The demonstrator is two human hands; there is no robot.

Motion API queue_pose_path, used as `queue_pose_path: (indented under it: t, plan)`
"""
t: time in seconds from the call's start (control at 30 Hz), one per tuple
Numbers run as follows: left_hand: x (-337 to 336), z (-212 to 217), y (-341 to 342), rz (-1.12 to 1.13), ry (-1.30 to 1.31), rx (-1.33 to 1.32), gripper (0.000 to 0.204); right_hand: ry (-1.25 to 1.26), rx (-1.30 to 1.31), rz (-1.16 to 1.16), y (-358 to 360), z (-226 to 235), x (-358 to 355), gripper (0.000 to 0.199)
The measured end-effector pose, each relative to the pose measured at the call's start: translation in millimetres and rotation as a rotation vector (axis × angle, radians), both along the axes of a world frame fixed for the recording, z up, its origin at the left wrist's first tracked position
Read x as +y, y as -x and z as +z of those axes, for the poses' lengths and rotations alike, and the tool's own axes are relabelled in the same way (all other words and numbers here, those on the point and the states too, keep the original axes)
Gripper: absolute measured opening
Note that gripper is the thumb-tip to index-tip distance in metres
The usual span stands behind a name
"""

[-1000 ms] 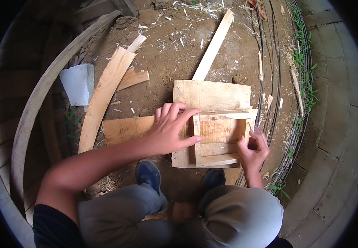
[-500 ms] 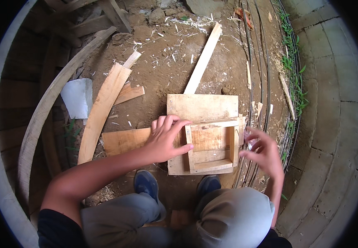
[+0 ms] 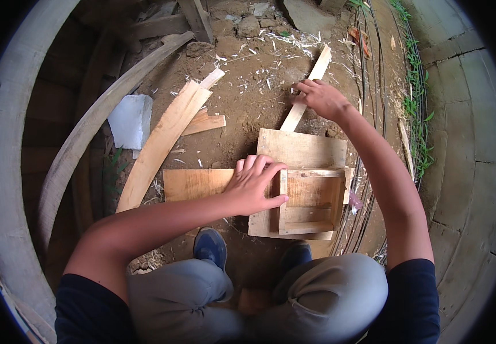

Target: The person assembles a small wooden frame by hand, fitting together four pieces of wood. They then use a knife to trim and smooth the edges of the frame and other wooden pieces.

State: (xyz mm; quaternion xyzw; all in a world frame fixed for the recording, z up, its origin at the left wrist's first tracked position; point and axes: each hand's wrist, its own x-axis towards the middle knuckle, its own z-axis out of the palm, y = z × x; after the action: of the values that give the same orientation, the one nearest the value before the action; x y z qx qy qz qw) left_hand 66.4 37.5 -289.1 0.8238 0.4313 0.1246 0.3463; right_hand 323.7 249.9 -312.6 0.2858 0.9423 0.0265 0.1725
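We're at a rough woodworking spot, and look at it: bare dirt (image 3: 242, 123) underfoot, shavings (image 3: 304, 42) strewn across it, a plank (image 3: 163, 143) lying left, a wooden frame (image 3: 305, 227) before us, weeds (image 3: 413, 106) sprouting beside grey blocks (image 3: 460, 137) on our right.

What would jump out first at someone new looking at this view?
Probably the small open wooden frame right of centre, on a flat board, with the left hand touching its left side. Next, the right hand farther out, over the pale wooden strip on the dirt. Off to the left, a whitish block stands out between two long pieces of wood.
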Motion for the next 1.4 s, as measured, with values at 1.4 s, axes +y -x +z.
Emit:
queue_pose_path:
  t: [1.4]
  plan:
    - [-0.6, -3.8, -0.6, -0.024, 0.023, 0.078, 0.076, 1.111, 1.029, -1.387, -151.0, 63.0, -214.5, 0.085]
